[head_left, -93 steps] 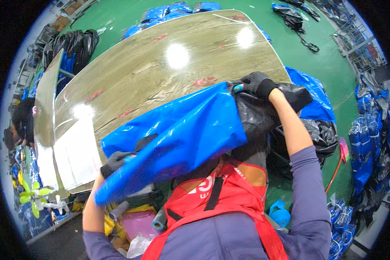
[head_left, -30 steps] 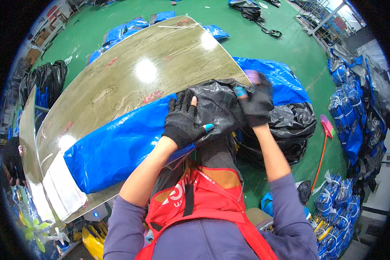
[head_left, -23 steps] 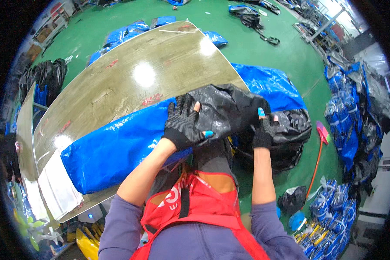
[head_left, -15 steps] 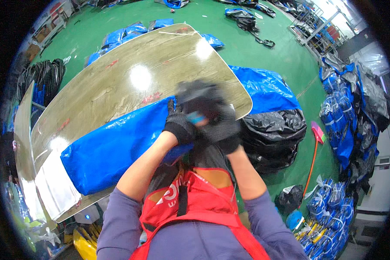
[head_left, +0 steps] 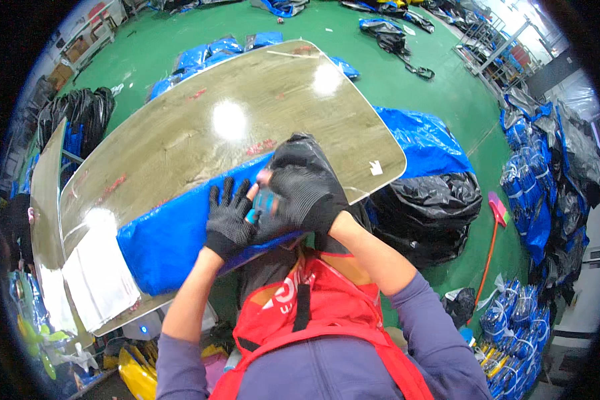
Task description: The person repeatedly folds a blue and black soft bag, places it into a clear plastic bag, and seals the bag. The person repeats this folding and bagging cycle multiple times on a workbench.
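A folded sheet, blue [head_left: 170, 237] on its left part and black [head_left: 302, 149] on its right end, lies along the near edge of the table. My left hand [head_left: 230, 217], in a black knit glove, rests on the sheet with its fingers spread. Beside it my gloved right hand [head_left: 303, 197] is closed, at the seam of blue and black. Between the two hands shows a small light-blue thing [head_left: 265, 202], smeared by motion; it seems to be in my right fingers, and its kind cannot be made out. Bare fingertips poke from the gloves.
The table [head_left: 180, 143] has a worn brown top with rounded corners. A small white label [head_left: 376, 167] lies near its right corner, and white sheets [head_left: 100, 280] at its left. Right of it stands a black and blue stack [head_left: 427, 207]. A broom [head_left: 492, 240] and blue bundles [head_left: 513, 320] are farther right.
My left hand has shifted left and spread its fingers. The right hand has come down and left from the blurred black end, which now lies flatter. The white label has come into sight.
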Available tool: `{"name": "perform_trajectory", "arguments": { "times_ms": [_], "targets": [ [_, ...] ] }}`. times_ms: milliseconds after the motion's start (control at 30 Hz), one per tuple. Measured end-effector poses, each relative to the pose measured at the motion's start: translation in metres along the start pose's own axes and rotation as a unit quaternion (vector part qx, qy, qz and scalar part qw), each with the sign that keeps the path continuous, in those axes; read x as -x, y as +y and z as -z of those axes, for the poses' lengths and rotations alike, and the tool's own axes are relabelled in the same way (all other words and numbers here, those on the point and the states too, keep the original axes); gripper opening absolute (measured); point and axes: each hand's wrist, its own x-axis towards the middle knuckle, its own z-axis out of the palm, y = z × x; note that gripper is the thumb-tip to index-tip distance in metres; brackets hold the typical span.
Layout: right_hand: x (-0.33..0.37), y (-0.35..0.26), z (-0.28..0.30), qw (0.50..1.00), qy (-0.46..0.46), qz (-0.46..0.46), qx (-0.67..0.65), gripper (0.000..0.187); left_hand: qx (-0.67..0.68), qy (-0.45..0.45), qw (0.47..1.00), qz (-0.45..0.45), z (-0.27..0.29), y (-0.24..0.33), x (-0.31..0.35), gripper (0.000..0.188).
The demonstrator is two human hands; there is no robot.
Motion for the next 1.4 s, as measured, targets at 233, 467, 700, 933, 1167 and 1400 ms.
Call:
{"name": "perform_trajectory", "arguments": {
  "times_ms": [233,467,700,933,1167,1400],
  "targets": [
    [-0.071,-0.007,0.015,0.923,-0.156,-0.347,0.062,0.061,-0.01,0.129,0.991,-0.022,-0.042,-0.012,0.008,0.054],
    [-0.024,-0.046,-0.055,0.978,0.004,-0.012,0.208,0.077,-0.09,-0.014,0.986,0.139,0.014,-0.059,0.071,0.065],
    [-0.041,-0.092,-0.107,0.984,-0.046,-0.031,0.172,0.065,0.062,0.077,0.875,0.473,0.012,-0.171,0.212,0.097],
    [-0.045,-0.101,-0.123,0.983,-0.046,-0.04,0.172,0.057,0.634,0.251,0.597,0.423,0.032,-0.154,0.22,0.057],
    [0.022,-0.081,-0.101,0.989,0.077,0.082,0.098,0.036,0.695,0.238,0.577,0.358,0.106,-0.092,0.184,0.068],
    [0.046,-0.039,-0.141,0.932,0.051,-0.03,-0.358,0.04,0.186,0.2,0.961,-0.05,0.083,0.056,-0.021,0.066]
  ]
}}
